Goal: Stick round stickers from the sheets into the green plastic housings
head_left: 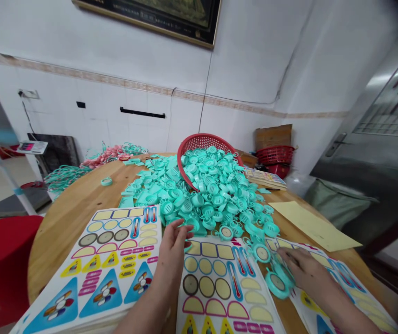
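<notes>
Plastic discs (206,195) in mint green spill in a loose heap across the round wooden tabletop (67,222) from a tipped red basket (202,141). Each disc looks like a ribbed, perforated round, and flatter pieces of the same green lie along the heap's far left side. They look light and stiff, with a smooth surface likely to slide, so the rim or outer edge seems the surest place to take hold. The left hand (173,246) sits at the heap's near edge, its fingers curved and parted above a printed sticker sheet (220,283); the grip looks apart, but whether a piece lies pinched beneath the fingertips cannot be told. The right hand (306,273) lies low over a second sticker sheet (345,283), fingers close together beside green rings with pale centres (277,285); whether that grip is clamped on one is hidden. Both glossy sheets carry ovals, arches and triangles in bright print, and a third stack (115,246) lies to the left.
</notes>
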A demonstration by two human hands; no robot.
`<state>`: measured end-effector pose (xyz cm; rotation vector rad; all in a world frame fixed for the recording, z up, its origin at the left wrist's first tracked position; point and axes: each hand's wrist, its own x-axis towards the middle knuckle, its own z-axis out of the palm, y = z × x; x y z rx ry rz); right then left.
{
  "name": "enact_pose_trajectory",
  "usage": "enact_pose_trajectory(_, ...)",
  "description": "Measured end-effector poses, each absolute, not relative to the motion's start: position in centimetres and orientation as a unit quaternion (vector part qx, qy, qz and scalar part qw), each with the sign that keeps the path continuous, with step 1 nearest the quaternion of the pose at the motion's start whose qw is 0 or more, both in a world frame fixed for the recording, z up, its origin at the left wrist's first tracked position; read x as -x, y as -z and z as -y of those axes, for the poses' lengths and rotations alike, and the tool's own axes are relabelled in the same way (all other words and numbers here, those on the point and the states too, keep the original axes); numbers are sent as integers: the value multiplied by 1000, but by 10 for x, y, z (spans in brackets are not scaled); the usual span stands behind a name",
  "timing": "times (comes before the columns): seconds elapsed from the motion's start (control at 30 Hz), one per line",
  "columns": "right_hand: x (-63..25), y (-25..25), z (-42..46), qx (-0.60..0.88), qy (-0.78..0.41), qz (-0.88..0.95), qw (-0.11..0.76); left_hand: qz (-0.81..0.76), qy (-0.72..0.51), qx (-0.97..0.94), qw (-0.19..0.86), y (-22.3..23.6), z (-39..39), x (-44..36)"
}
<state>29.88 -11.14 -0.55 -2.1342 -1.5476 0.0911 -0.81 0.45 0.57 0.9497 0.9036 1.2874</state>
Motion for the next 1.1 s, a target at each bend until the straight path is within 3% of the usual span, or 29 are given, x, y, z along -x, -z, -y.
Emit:
enact_pose_trajectory(0.3,-254,15,9,776,-55,580,239,-393,-552,-395,620,-4,-6,5)
enact_pose_trajectory(0.5,-254,1,23,753,-119,563,319,-359,-513,-416,660,1,-6,1)
enact_pose_trajectory(0.6,-239,-21,49,710,-220,530,407,-330,-481,-425,692,2,3,-3)
enact_pose_trajectory(0.67,-217,-33,62,619,-371,451,526,-310,-430,-422,735,1,11,-5)
enact_pose_trajectory(0.73,-191,-39,69,529,-484,395,575,-283,-378,-414,779,0,19,-7)
enact_pose_trajectory(0.9,-150,-31,68,447,-561,360,597,-241,-403,-344,813,-5,18,-8)
enact_pose_trajectory(1.1,-154,-13,64,520,-516,400,551,-321,-469,-415,710,-3,3,-4)
